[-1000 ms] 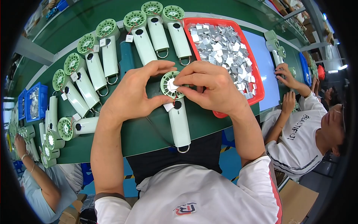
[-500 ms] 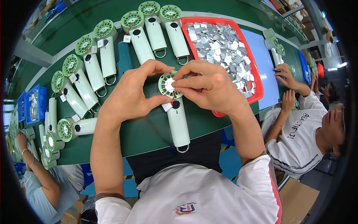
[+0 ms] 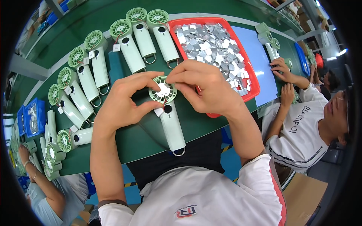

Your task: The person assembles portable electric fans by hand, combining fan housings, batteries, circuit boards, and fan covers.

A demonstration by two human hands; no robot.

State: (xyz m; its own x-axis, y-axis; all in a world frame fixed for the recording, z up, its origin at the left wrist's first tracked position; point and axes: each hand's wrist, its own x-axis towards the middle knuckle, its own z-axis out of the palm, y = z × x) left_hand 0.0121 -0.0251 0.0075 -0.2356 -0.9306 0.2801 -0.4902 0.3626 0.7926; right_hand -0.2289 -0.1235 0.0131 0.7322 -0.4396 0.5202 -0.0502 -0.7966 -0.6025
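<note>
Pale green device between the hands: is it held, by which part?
The left hand holds its round head; whether the right hand grips it is unclear.

Near the centre, the pale green handle (image 3: 173, 130) is looking like smooth plastic with a soft sheen, its loop (image 3: 179, 155) is shining like metal, and its ribbed plastic wheel (image 3: 171, 96) is framing a smooth white disc (image 3: 163, 89). At one o'clock, a red tray (image 3: 250, 75) is showing plastic walls around small pieces (image 3: 213, 52) that are glinting silver among matt white faces, while at two a blue sheet (image 3: 260, 67) is reflecting light glossily. The green tabletop (image 3: 139, 145) is appearing smooth, cardboard (image 3: 307, 192) at four is looking matt, and the shirt (image 3: 158, 196) at six is showing soft, creased cloth.
</note>
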